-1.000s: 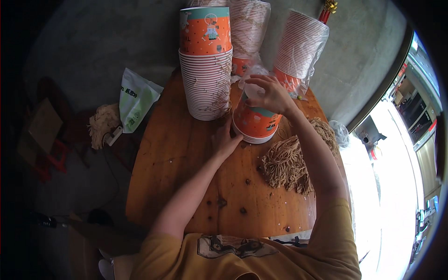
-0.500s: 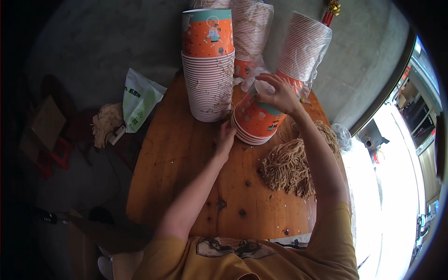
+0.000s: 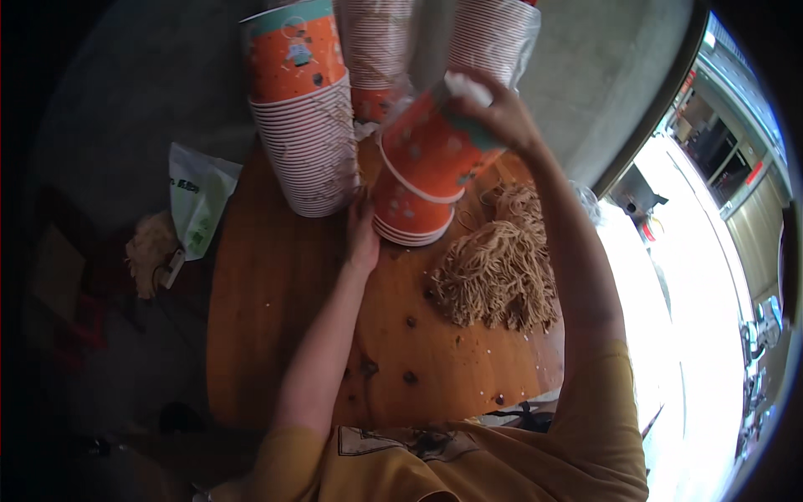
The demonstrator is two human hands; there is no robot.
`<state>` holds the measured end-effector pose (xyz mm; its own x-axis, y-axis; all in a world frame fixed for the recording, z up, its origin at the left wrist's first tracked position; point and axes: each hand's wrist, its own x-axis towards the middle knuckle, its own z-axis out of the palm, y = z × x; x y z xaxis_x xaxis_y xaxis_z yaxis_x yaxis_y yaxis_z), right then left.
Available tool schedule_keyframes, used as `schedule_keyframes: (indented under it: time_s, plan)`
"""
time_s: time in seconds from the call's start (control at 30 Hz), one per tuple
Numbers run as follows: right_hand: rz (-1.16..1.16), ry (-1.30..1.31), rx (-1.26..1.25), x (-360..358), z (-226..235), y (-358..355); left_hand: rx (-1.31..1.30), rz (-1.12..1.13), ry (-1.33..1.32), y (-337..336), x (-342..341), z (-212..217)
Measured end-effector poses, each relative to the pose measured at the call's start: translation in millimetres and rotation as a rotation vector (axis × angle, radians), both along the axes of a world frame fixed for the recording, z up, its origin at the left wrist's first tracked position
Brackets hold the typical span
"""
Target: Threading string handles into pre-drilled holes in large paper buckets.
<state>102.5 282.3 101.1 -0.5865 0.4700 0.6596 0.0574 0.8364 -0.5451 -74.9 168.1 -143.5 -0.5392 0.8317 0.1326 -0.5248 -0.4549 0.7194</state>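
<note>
My right hand grips the upper end of an orange paper bucket with a teal band. That bucket is tilted and drawn partly up off a short nested stack of buckets, its white rim downward. At the left side of the short stack, my left hand holds it low down, some fingers hidden behind it. To the left stands a tall stack of the same buckets, an orange one on top, with thin cords hanging along its right side. A bundle of tan cords lies right of my hands.
Two more bucket stacks in clear plastic, a middle stack and a right stack, stand at the back of the wooden table. A white-green bag is beyond its left edge. A bright doorway opens at right.
My right hand has taken hold of the top bucket and raised it, exposing the one beneath. My left hand stays at the short stack. The whole view has shifted.
</note>
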Motion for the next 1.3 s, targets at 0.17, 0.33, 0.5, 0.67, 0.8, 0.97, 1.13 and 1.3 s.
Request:
schedule_keyframes:
  time_s: [0.17, 0.33, 0.5, 0.67, 0.8, 0.97, 1.13, 1.3]
  plan:
    - [0.034, 0.079, -0.018, 39, 22, -46, -0.309, 0.345, 0.68, -26, 6, 24]
    - [0.019, 0.282, -0.172, 50, -7, -113, 0.246, 0.013, 0.638, -109, 70, 95]
    - [0.179, 0.409, -0.416, 62, -38, -123, 0.142, 0.051, 0.361, -156, 63, 128]
    - [-0.07, -0.452, 0.428, 108, -112, -97, -0.094, 0.111, 0.866, -219, 20, 145]
    - [-0.087, -0.591, 0.522, 108, -130, -95, -0.299, 0.176, 1.255, -233, 25, 155]
    - [-0.076, -0.568, 0.412, 99, -130, -100, -0.236, 0.279, 1.687, -222, 32, 150]
    - [0.009, -0.365, 0.17, 97, -128, -115, -0.206, 0.132, 1.738, -218, 36, 150]
    - [-0.011, -0.456, 0.076, 91, -124, -125, -0.283, 0.009, 1.687, -218, 31, 145]
